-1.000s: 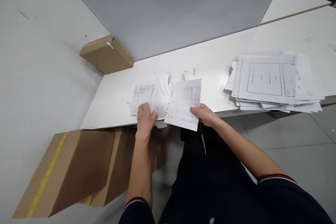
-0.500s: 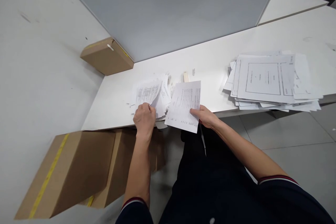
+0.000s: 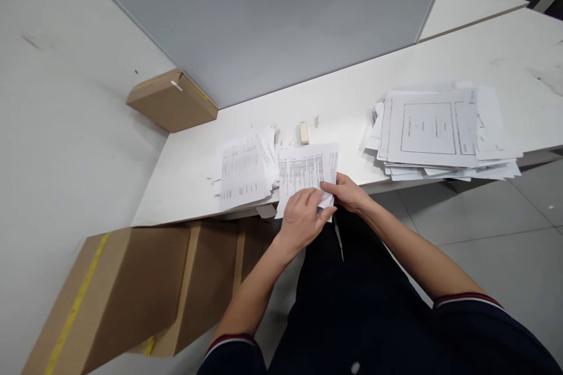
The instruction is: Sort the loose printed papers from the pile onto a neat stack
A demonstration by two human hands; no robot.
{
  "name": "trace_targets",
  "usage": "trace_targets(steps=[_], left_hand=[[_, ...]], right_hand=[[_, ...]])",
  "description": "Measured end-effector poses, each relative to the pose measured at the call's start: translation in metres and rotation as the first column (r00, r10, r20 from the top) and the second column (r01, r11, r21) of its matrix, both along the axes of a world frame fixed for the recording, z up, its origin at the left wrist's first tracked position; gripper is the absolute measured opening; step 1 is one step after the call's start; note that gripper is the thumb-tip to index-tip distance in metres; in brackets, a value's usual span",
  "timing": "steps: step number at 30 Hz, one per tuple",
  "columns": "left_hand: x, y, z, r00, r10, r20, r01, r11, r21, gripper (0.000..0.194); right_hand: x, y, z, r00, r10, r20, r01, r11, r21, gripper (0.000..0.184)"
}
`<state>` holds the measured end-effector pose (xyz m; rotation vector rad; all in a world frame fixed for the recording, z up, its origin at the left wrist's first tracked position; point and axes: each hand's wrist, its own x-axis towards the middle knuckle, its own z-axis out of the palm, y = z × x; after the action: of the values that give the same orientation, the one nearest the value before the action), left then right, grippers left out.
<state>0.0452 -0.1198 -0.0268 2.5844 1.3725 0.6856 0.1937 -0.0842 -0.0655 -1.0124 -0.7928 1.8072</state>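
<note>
My right hand (image 3: 349, 192) grips the right edge of some printed sheets (image 3: 301, 170), its thumb on top. Over the lower part of these sheets lies my left hand (image 3: 301, 217), fingers bent and a little blurred. A curled bit of paper shows between its fingers and thumb. Left of the held sheets, a loose pile of printed papers (image 3: 244, 170) rests at the table's front edge, its top sheet jutting slightly over. Just beyond the held sheets is a small whitish block (image 3: 304, 133).
A taller, uneven stack of papers (image 3: 428, 123) sits on the right of the white table (image 3: 347, 94). A cardboard box (image 3: 173, 102) stands in the left corner by the grey partition (image 3: 264, 17). Larger cardboard boxes (image 3: 145, 281) are below the table at left.
My left hand has moved right from the left pile to the sheets in my right hand. A sheet with denser print now tops those held sheets. The left pile's top sheet lies flat.
</note>
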Motion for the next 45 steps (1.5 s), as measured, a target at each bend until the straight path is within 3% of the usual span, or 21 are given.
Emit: trace_targets(steps=[2,5,7,9,11,15,19,23,30,33,36,38,40,43,45], left_hand=[[-0.011,0.009,0.0,0.979,0.129,0.156,-0.122,0.991,-0.049,0.04],[-0.029,0.027,-0.006,0.809,0.418,0.414,-0.354,0.908,-0.225,0.055],[-0.036,0.038,-0.011,0.695,0.487,0.528,-0.332,0.87,-0.365,0.059],[-0.036,0.046,-0.012,0.639,0.472,0.608,-0.241,0.873,-0.424,0.055],[-0.03,0.051,-0.008,0.617,0.417,0.667,-0.185,0.901,-0.393,0.048],[-0.014,0.059,0.008,0.613,0.315,0.725,-0.259,0.947,-0.192,0.04],[-0.005,0.066,0.011,0.634,0.306,0.71,-0.321,0.94,-0.118,0.041],[-0.001,0.069,0.007,0.627,0.278,0.728,-0.296,0.949,-0.108,0.043],[0.001,0.074,0.007,0.541,0.241,0.806,-0.279,0.955,-0.097,0.038],[-0.002,0.075,0.014,0.554,0.228,0.801,-0.293,0.954,-0.069,0.036],[-0.009,0.07,0.033,0.63,0.209,0.748,-0.372,0.927,0.054,0.052],[-0.016,0.065,0.047,0.719,0.209,0.662,-0.386,0.913,0.13,0.062],[-0.024,0.061,0.056,0.796,0.214,0.567,-0.361,0.919,0.16,0.052],[-0.034,0.059,0.05,0.823,0.241,0.514,-0.344,0.932,0.113,0.021],[-0.038,0.06,0.035,0.786,0.278,0.552,-0.335,0.942,0.003,0.016]], right_hand=[[0.008,-0.002,0.001,0.998,-0.001,0.057,-0.001,0.999,0.036,0.03],[0.02,-0.005,0.009,0.986,-0.013,0.168,-0.013,0.988,0.151,0.027],[0.025,-0.006,0.019,0.971,-0.038,0.238,-0.026,0.966,0.258,0.027],[0.029,-0.004,0.031,0.956,-0.066,0.286,-0.045,0.93,0.366,0.028],[0.03,0.002,0.041,0.944,-0.11,0.312,-0.046,0.891,0.452,0.028],[0.031,0.022,0.049,0.93,-0.187,0.316,-0.007,0.851,0.525,0.031],[0.031,0.038,0.039,0.94,-0.199,0.278,0.013,0.834,0.551,0.037],[0.032,0.042,0.027,0.94,-0.173,0.294,-0.017,0.839,0.544,0.041],[0.034,0.044,0.012,0.926,-0.183,0.331,-0.049,0.81,0.585,0.038],[0.037,0.045,0.016,0.892,-0.22,0.396,-0.081,0.783,0.617,0.034],[0.044,0.042,0.045,0.773,-0.277,0.57,-0.223,0.723,0.654,0.027],[0.049,0.04,0.074,0.622,-0.305,0.721,-0.396,0.672,0.626,0.022],[0.052,0.038,0.104,0.428,-0.327,0.843,-0.554,0.642,0.53,0.02],[0.054,0.038,0.136,0.169,-0.351,0.921,-0.676,0.639,0.367,0.02],[0.054,0.04,0.147,0.062,-0.355,0.933,-0.71,0.641,0.291,0.02]])
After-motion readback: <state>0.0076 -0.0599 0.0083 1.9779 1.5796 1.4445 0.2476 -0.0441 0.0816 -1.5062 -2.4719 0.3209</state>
